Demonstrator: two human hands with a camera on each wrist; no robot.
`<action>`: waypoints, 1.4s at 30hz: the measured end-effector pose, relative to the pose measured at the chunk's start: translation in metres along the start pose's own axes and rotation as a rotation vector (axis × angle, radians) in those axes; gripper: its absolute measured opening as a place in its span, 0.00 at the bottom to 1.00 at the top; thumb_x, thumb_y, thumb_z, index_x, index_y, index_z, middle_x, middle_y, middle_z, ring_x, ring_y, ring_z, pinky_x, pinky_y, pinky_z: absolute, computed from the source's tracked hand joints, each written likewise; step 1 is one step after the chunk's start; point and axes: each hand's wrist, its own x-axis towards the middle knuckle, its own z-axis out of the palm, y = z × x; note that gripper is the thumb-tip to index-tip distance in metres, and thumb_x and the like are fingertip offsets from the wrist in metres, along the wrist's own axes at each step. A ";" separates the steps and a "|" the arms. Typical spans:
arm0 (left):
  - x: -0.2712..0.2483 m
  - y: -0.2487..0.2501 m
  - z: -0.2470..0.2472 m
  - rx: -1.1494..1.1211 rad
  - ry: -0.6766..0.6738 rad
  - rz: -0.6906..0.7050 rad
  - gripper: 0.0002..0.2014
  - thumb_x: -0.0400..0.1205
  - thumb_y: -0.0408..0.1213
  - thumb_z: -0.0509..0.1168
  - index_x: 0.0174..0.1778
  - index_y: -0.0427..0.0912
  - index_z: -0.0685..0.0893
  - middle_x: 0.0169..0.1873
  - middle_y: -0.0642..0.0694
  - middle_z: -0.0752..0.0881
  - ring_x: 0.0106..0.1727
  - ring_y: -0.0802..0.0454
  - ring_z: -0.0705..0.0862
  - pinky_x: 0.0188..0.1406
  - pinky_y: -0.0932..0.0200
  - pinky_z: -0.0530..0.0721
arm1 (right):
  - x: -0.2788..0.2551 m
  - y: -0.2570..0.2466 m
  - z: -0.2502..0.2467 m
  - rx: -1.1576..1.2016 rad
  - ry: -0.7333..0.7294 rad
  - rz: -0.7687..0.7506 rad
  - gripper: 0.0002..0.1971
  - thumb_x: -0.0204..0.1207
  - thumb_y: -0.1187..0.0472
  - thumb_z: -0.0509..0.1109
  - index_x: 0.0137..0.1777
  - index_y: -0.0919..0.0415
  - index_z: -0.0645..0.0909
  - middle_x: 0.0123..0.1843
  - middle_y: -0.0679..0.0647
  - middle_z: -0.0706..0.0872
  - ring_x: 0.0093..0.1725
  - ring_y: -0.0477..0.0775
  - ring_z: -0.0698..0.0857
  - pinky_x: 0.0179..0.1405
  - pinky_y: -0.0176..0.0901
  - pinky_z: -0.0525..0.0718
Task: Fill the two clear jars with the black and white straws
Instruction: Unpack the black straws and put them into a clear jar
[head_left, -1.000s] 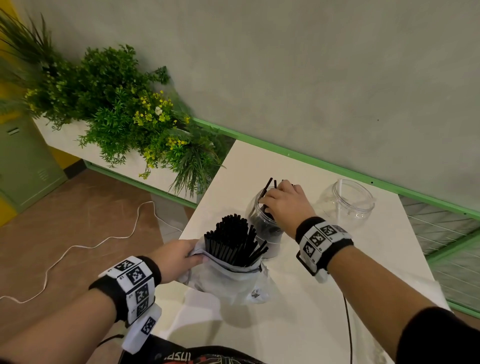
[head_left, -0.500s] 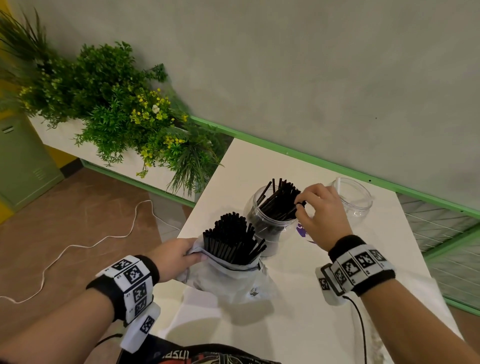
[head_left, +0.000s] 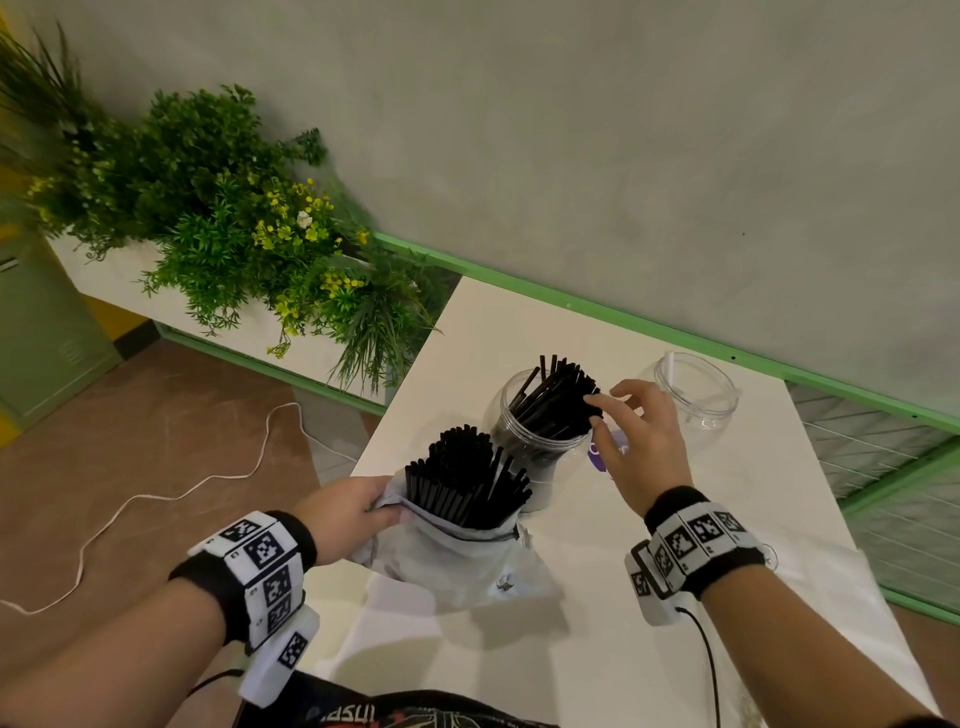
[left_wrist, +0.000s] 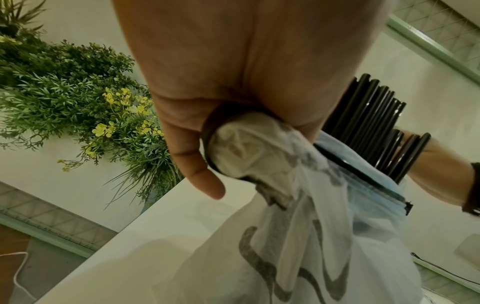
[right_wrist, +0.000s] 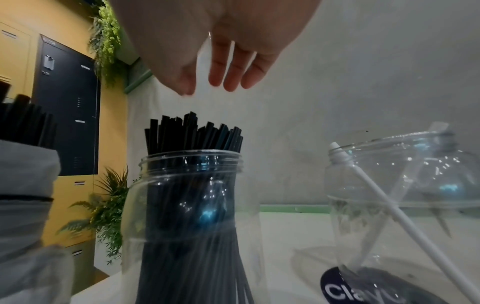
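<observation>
Right hand (head_left: 636, 441) empty, fingers loosely spread just above black straws (head_left: 556, 402) in near jar (head_left: 530, 441). Left hand (head_left: 345, 512) grips bag (head_left: 457, 561) rim, propping remaining straws upright beside jar. Second jar (head_left: 696, 397) beyond holds white straw (right_wrist: 389, 207).

I am seeing black straws (head_left: 553, 402) filling a clear jar (head_left: 524, 441); a second clear jar (head_left: 698, 395) is showing one white straw (right_wrist: 384, 205). More black straws (head_left: 462, 478) are standing in a white, translucent bag (head_left: 457, 561) carrying grey print. The table (head_left: 597, 649) is reading white, the wall trim (head_left: 571, 306) green, and the plants (head_left: 223, 228) green with yellow flowers. The wristbands (head_left: 260, 571) are showing black-and-white square markers.
</observation>
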 end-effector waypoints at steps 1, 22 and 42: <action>0.000 0.000 0.000 -0.002 0.000 0.001 0.15 0.83 0.49 0.63 0.32 0.55 0.68 0.28 0.54 0.74 0.30 0.63 0.72 0.27 0.65 0.66 | -0.004 0.000 -0.001 0.023 -0.018 0.004 0.15 0.78 0.56 0.68 0.64 0.54 0.81 0.63 0.54 0.77 0.57 0.55 0.76 0.57 0.43 0.76; 0.004 -0.003 -0.001 -0.003 -0.014 0.031 0.11 0.83 0.49 0.62 0.35 0.57 0.71 0.30 0.57 0.76 0.33 0.65 0.74 0.31 0.67 0.67 | 0.082 -0.005 0.062 -0.098 -0.589 0.116 0.37 0.73 0.30 0.63 0.78 0.46 0.63 0.77 0.49 0.69 0.75 0.56 0.68 0.71 0.55 0.73; 0.005 0.004 -0.007 0.003 -0.010 0.036 0.16 0.83 0.47 0.62 0.31 0.54 0.68 0.26 0.55 0.73 0.29 0.63 0.71 0.27 0.67 0.64 | 0.090 0.009 0.043 -0.116 -0.350 0.050 0.30 0.77 0.35 0.60 0.73 0.52 0.69 0.70 0.54 0.73 0.68 0.58 0.70 0.68 0.57 0.72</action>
